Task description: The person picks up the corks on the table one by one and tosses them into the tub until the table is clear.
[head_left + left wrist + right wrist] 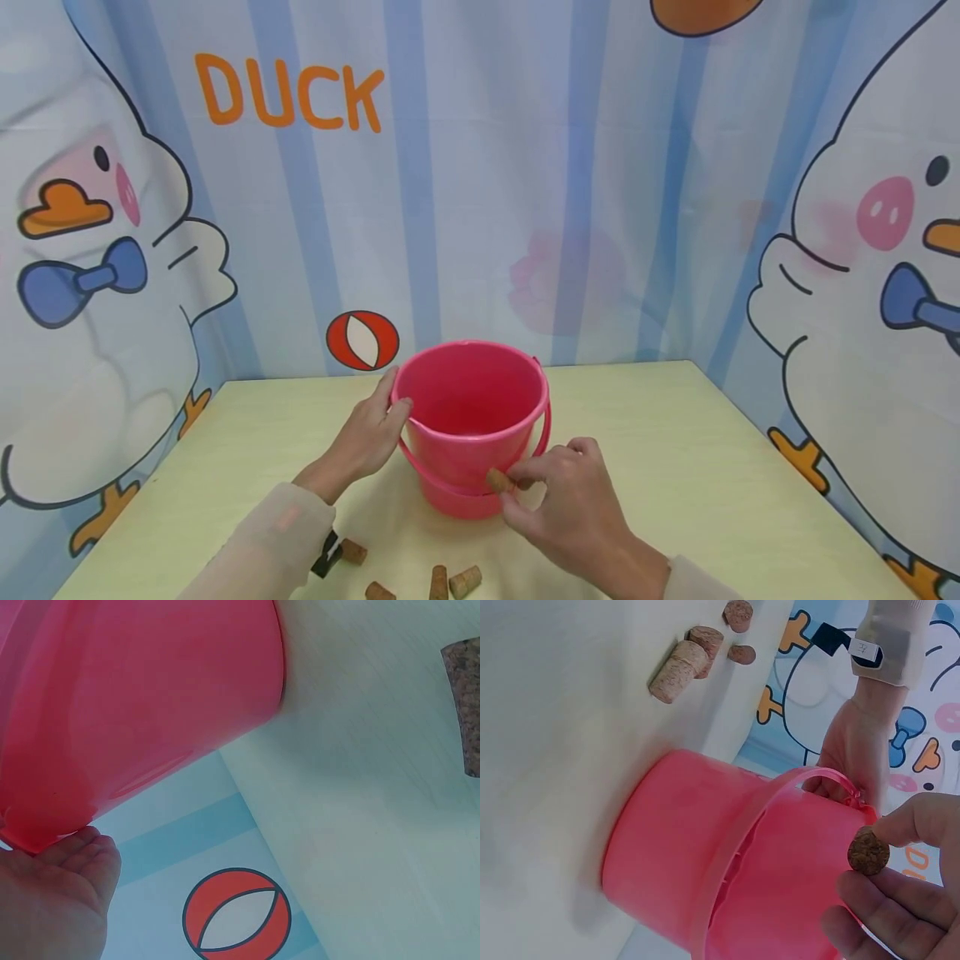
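A pink bucket (480,458) stands upright on the table, its handle hanging down at the front. My left hand (369,433) grips the bucket's rim on the left side; in the left wrist view its curled fingers (86,855) touch the outside of the bucket near the rim. Between thumb and fingers, my right hand (573,508) pinches a cork (499,481) in front of the bucket's right side. The right wrist view shows that cork (868,851) end-on.
Several loose corks (466,581) lie on the pale yellow table (637,450) near its front edge, one (353,551) of them beside my left sleeve. A cloth (487,167) printed with ducks and stripes surrounds the back and sides.
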### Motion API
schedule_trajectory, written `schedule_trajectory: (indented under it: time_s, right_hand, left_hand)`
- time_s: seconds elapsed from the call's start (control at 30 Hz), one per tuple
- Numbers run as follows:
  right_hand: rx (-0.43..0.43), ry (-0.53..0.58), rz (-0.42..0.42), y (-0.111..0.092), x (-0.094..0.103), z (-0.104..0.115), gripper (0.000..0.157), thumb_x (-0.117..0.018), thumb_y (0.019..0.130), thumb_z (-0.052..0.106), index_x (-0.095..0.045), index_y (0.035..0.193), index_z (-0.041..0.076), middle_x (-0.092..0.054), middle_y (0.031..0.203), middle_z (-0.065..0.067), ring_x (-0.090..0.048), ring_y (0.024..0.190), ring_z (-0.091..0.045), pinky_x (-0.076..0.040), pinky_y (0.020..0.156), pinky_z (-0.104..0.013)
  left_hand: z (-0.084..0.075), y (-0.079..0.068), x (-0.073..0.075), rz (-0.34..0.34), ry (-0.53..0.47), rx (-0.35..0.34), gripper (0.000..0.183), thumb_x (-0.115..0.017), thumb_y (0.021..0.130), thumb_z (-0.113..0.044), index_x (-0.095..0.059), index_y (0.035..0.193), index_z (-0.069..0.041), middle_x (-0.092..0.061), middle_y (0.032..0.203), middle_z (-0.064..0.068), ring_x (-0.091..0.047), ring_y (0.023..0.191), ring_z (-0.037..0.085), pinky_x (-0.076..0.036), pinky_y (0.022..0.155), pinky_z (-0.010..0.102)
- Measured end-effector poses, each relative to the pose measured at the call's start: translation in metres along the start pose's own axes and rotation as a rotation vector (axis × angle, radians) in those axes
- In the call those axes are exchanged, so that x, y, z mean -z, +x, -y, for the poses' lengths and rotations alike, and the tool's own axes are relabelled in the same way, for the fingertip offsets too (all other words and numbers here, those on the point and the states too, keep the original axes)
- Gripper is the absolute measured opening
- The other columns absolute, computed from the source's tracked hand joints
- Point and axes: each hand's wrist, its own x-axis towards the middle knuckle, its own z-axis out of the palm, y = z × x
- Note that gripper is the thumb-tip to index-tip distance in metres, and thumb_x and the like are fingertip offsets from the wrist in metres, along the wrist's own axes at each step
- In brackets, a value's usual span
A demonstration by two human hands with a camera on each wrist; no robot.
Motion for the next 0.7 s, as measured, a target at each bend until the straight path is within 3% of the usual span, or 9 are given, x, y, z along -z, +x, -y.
schedule_trajectory:
  time_s: [0.47,0.7]
  right_hand:
    - [0.084,0.041,-0.112,0.014,0.007,0.001,0.02,-0.092,0.073,0.025,-0.084,0.092,0.02,-0.071,0.074,0.014,-0.061,0.072,-0.002,-0.043,0.085,-0.043]
    - [0.087,0.041,-0.147,0.023,0.01,0.0,0.025,-0.093,0.071,0.024,-0.084,0.094,0.02,-0.071,0.075,0.013,-0.058,0.07,0.001,-0.044,0.083,-0.04]
  left_hand:
    - [0.002,-0.001,0.0,-0.002,0.003,-0.003,0.07,-0.044,0.105,-0.026,-0.013,0.164,-0.005,-0.04,0.159,0.018,-0.044,0.139,0.039,-0.054,0.098,0.055]
    - [0.002,0.0,-0.001,0.002,-0.005,-0.008,0.069,-0.043,0.106,-0.025,-0.012,0.164,-0.005,-0.039,0.159,0.017,-0.044,0.139,0.038,-0.054,0.098,0.055]
